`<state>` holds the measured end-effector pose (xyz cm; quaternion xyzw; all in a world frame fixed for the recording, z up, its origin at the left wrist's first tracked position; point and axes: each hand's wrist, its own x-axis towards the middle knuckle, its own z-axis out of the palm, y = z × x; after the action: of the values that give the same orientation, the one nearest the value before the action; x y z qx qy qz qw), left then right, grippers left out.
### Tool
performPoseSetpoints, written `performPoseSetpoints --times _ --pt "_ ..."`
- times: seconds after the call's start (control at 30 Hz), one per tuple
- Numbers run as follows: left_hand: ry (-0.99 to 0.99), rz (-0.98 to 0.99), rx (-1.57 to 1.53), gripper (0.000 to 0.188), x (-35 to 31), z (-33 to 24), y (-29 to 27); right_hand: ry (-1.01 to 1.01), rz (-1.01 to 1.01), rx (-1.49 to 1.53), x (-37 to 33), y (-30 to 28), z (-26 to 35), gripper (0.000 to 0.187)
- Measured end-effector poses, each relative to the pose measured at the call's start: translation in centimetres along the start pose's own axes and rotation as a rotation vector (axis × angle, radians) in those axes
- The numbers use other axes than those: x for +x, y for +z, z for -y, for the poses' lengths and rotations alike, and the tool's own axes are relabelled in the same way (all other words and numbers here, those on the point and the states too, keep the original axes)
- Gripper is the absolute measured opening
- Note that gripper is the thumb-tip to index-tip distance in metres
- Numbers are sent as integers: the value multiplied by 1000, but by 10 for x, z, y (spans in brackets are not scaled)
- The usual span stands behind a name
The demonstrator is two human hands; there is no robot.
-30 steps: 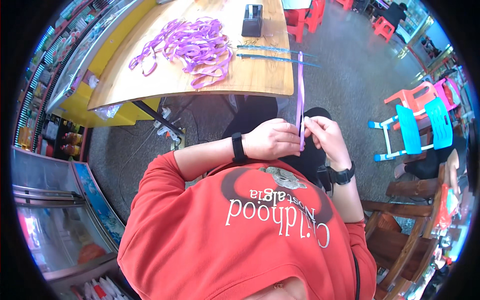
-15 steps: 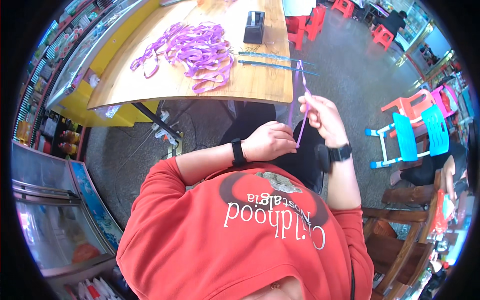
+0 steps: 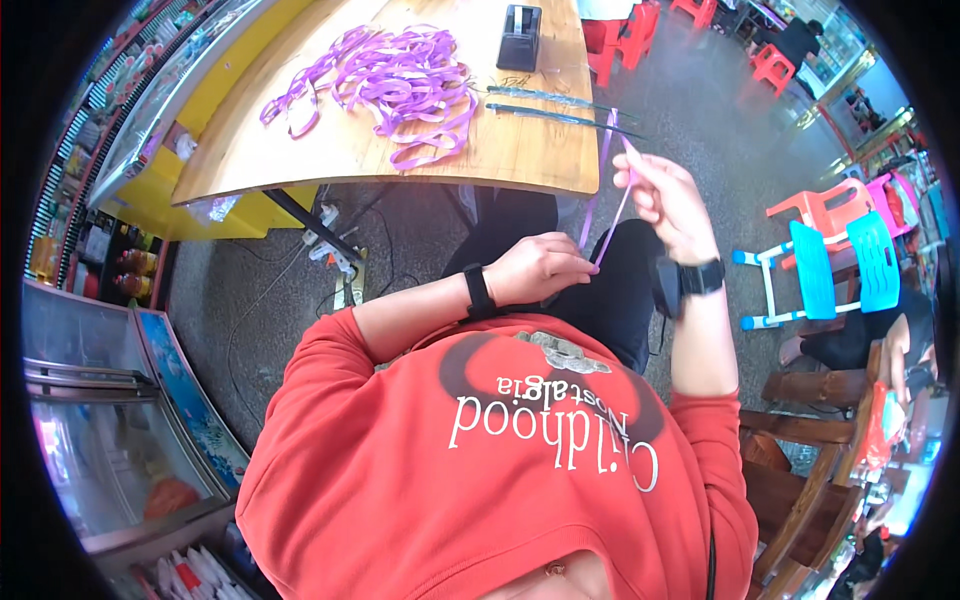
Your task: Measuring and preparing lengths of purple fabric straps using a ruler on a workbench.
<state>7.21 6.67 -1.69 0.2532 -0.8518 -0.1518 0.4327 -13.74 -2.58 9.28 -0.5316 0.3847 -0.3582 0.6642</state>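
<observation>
A narrow purple ribbon (image 3: 601, 175) stretches in a thin loop beside the table's right corner. My left hand (image 3: 540, 268), low over my lap, has its fingertips pinched on the ribbon's lower end. My right hand (image 3: 668, 198) is raised to the right, thumb and fingers closed on the ribbon's other strand. The ribbon's upper part meets the tips of thin dark sticks (image 3: 545, 114) that stick out past the table edge; whether it goes around them is too small to tell. A tangled heap of purple ribbon (image 3: 405, 80) lies on the wooden table (image 3: 300, 165).
A black tape dispenser (image 3: 519, 38) stands behind the sticks. Under the table are a power strip (image 3: 330, 245) and cables. To my right are a blue folding chair (image 3: 812, 270), an orange stool (image 3: 825, 215) and a wooden chair (image 3: 800, 500). A glass-fronted cooler (image 3: 110, 440) stands left.
My right hand has moved slightly up and to the right, holding its strand. My left hand keeps its pinch and sits a little higher. The whole view has shifted slightly.
</observation>
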Motion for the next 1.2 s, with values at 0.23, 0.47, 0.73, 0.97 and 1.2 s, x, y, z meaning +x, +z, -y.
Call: performPoseSetpoints --times 0.23,0.47,0.73,0.97,1.2 --pt "193 10 -67 20 11 -16 -13 88 49 97 -65 19 -25 27" --pt "282 0 54 20 22 -24 -15 95 12 34 -98 28 -30 20" --pt "180 -56 196 19 29 8 2 92 -24 95 -122 23 -36 21" --pt "-10 -187 156 21 29 11 20 140 21 78 -128 18 -55 26" --pt "-334 -33 -411 20 26 0 18 241 32 130 -122 20 -74 23"
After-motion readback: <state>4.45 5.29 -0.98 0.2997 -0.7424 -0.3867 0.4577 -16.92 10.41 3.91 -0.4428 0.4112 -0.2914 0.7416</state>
